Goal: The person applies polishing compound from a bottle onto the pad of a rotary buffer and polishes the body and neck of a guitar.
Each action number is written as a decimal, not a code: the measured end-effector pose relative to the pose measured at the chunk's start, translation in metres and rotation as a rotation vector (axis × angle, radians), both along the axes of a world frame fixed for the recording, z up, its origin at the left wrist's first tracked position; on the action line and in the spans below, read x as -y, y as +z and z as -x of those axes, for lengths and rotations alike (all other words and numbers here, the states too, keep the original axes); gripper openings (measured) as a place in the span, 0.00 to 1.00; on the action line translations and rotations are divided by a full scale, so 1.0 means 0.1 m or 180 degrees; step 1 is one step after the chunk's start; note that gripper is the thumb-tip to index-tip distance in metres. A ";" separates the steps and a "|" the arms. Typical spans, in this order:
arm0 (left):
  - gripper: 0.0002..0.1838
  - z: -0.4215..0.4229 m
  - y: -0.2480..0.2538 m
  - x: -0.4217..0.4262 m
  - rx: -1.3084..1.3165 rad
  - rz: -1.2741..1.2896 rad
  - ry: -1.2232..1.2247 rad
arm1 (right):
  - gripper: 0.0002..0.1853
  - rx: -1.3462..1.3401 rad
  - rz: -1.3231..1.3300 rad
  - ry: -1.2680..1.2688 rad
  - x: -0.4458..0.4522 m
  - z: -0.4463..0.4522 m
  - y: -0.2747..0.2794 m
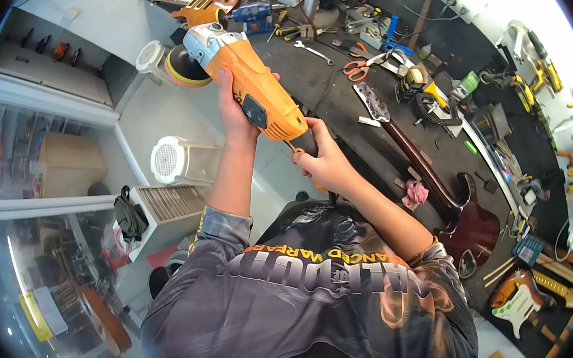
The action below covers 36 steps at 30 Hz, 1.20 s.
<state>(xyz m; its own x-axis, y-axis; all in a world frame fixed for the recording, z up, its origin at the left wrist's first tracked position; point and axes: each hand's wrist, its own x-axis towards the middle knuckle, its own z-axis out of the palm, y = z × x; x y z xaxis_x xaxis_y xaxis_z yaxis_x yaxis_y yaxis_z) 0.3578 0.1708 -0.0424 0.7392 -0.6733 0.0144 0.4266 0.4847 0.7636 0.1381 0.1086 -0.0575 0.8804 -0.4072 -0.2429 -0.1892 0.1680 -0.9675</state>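
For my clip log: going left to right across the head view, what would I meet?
Green bag, orange power tool, scissors, pink cloth, sunburst guitar.

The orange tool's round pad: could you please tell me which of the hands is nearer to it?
Left: the left hand grips the tool close to the pad, while the right hand holds the rear handle, farther from it.

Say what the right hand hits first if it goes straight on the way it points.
The body of the orange power tool, whose rear end the right hand already grips. Past that, probably the left hand or its wrist; depth is hard to judge here.
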 end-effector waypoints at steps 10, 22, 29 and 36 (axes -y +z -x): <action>0.49 -0.07 0.11 -0.27 0.0140 0.0503 -0.0425 | 0.40 0.0861 0.0375 -0.0304 -0.40 -0.05 -0.07; 0.48 -0.53 0.35 -0.30 0.0275 -0.0359 -0.1772 | 0.65 0.0336 0.1873 -0.0045 -1.11 -0.34 -0.20; 0.58 -0.37 -0.38 -0.30 -0.0148 -0.1299 -0.1973 | 0.46 0.0131 0.2591 0.0574 0.18 0.46 -0.50; 0.67 0.41 -0.62 -0.36 -0.1117 -0.1367 -0.2475 | 0.38 -0.1411 0.4001 -0.1212 1.87 1.61 -1.84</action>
<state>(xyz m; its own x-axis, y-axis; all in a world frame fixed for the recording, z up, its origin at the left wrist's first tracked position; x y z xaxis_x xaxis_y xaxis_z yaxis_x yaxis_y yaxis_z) 0.3164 0.2073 -0.1041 -0.0023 -0.8741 -0.4857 0.7497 -0.3229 0.5776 -0.0226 -0.0788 -0.2416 0.6132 -0.7542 0.2348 -0.6571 -0.6521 -0.3781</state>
